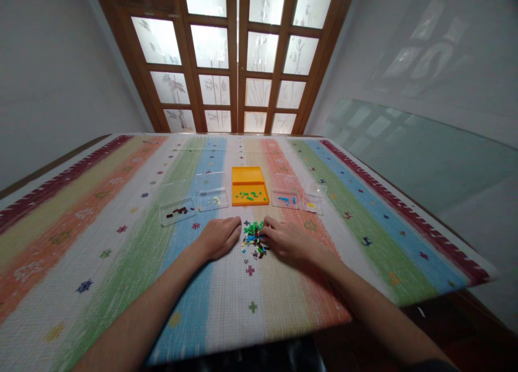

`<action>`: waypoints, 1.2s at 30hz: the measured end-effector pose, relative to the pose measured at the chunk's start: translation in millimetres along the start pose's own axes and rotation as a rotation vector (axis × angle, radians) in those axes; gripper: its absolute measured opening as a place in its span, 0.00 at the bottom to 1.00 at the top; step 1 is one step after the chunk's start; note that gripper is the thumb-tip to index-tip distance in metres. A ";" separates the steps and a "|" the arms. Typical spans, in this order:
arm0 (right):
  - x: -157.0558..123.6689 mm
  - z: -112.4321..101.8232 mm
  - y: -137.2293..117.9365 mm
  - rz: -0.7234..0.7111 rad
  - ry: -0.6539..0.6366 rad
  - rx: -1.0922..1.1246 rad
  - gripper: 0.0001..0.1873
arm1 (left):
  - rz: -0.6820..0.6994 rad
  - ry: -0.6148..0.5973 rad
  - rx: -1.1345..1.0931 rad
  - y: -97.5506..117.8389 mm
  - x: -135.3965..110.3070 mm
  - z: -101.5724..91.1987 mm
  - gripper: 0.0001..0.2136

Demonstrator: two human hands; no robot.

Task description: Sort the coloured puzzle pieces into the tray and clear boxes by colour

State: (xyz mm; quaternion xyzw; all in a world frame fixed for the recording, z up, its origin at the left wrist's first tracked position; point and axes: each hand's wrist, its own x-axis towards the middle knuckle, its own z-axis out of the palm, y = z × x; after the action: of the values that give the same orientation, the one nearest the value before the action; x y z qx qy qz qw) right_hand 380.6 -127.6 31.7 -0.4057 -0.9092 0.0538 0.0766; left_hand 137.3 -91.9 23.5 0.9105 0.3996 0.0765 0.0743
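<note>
A small heap of tiny toy building bricks (253, 232) in green, blue, brown, white and yellow lies on the striped tablecloth between my hands. My right hand (285, 239) reaches into the heap's right side, its fingers closed in a pinch; what is between the fingertips is hidden. Just left of the heap, my left hand (220, 237) rests on the cloth with the fingers curled together, and nothing shows in it. Beyond the hands stands an open orange box (250, 203) with several green bricks inside.
Left of the orange box are clear boxes with pale bricks (217, 201) and dark brown bricks (180, 211). On its right, clear boxes hold blue bricks (286, 200) and yellow bricks (311, 205). The tablecloth (253, 329) ends at the near edge.
</note>
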 end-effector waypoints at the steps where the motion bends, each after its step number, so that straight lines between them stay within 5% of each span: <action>1: 0.3 0.1 -0.6 0.003 0.002 -0.001 0.08 | 0.000 0.001 0.001 0.0 0.0 0.0 0.14; 7: 0.8 -3.9 1.1 -0.021 0.050 0.091 0.10 | -0.001 -0.001 0.010 -0.8 -0.1 0.7 0.13; 12: 1.7 -13.0 17.8 -0.032 0.246 0.273 0.10 | 0.001 -0.009 0.014 -1.4 0.4 1.1 0.13; 19: 4.3 -26.3 69.4 0.259 0.475 0.497 0.14 | 0.019 0.008 0.006 -3.0 0.9 1.7 0.14; 24: 7.7 -25.4 100.5 0.416 0.618 0.408 0.14 | 0.022 0.009 0.010 -2.9 0.9 1.9 0.14; 36: 6.6 -13.1 120.6 0.434 0.508 0.161 0.08 | 0.000 -0.005 0.017 -1.3 0.9 -0.7 0.14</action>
State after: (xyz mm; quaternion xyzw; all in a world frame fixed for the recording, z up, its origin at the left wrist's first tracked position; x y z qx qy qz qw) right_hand 466.6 -42.0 25.9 -0.5826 -0.7465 0.0379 0.3191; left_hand 136.8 -90.4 24.0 0.9111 0.4003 0.0710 0.0674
